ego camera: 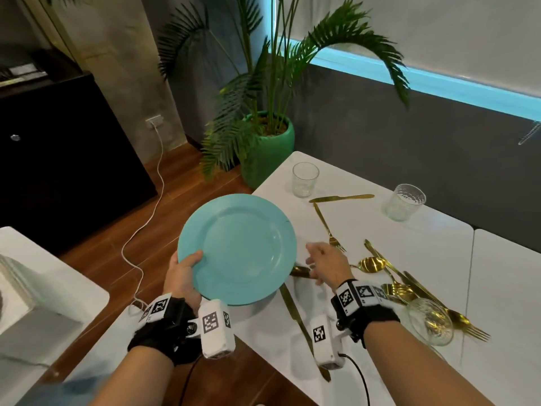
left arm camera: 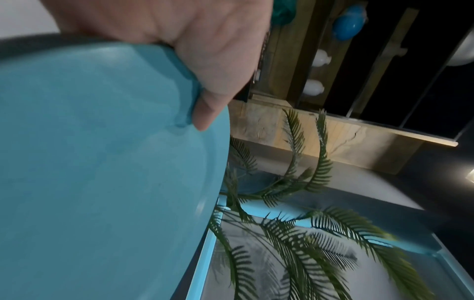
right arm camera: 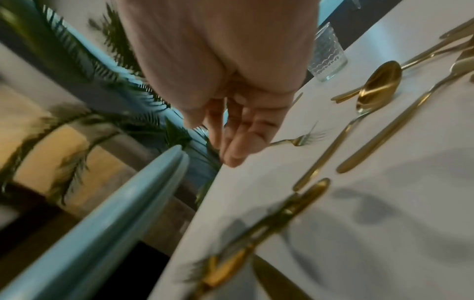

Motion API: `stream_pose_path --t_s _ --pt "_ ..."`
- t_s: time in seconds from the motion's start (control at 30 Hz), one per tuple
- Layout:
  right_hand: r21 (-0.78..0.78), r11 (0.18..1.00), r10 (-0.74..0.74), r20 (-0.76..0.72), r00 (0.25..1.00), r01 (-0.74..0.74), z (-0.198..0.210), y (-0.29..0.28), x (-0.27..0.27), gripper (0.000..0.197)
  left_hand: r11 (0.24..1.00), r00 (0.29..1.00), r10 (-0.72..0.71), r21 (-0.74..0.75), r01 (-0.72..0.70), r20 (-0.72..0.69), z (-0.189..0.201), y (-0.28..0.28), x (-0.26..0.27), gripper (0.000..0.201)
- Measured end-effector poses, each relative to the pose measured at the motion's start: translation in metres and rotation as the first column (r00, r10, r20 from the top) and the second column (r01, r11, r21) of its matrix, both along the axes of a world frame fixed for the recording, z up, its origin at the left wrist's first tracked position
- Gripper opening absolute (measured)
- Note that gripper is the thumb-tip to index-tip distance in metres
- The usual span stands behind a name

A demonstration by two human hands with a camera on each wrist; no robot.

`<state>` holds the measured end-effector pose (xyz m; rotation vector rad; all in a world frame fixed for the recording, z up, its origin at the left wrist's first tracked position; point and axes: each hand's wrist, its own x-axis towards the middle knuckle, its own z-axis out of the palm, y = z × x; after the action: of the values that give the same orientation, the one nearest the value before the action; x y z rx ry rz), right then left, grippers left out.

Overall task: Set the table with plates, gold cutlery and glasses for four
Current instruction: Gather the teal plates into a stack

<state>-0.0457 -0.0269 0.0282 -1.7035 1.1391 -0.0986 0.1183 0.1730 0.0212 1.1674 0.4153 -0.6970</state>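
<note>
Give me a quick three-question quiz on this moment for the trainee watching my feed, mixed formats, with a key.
1. True or false: the teal plate already lies flat on the white table.
2. Which hand grips the plate? A) left hand B) right hand C) both
3. Fill in: of the three glasses in the head view, the one lying on its side is the one nearest the ____ wrist.

Key
1. False; it is held tilted over the table's edge.
2. A; the right hand hangs open beside the plate, holding nothing.
3. right; the tipped glass lies by that wrist, over gold forks.
</note>
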Motion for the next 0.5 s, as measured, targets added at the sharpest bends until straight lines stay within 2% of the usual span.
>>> stream_pose_path --t_s 0.07,0.13,0.2,0.33,0.5 --pt "-0.069 0.981 0.163 -0.206 0.965 -0.181 -0.017 0.005 -0.005 0.039 0.997 0.997 0.076 0.007 -0.076 -0.006 -0.005 0.011 0.003 0.046" --pt "-0.108 0.926 0.301 -0.361 0.883 -0.361 -0.033 0.012 -0.006 0.053 0.99 0.99 0.138 0.009 -0.138 -0.013 -0.009 0.021 0.005 0.048" --pt "-0.165 0.873 0.346 -0.453 0.822 -0.459 -0.042 0.018 0.0 0.058 0.984 0.984 0.176 0.018 -0.176 -0.012 -0.011 0.03 0.006 0.045" --pt "-0.244 0.835 0.335 -0.486 0.807 -0.494 -0.047 0.017 0.024 0.044 0.98 0.98 0.197 0.038 -0.197 0.01 -0.016 0.043 0.008 0.051" --pt "-0.242 0.804 0.393 -0.47 0.79 -0.543 -0.061 0.016 0.048 0.037 0.978 0.98 0.201 0.049 -0.201 0.007 -0.022 0.039 0.008 0.053"
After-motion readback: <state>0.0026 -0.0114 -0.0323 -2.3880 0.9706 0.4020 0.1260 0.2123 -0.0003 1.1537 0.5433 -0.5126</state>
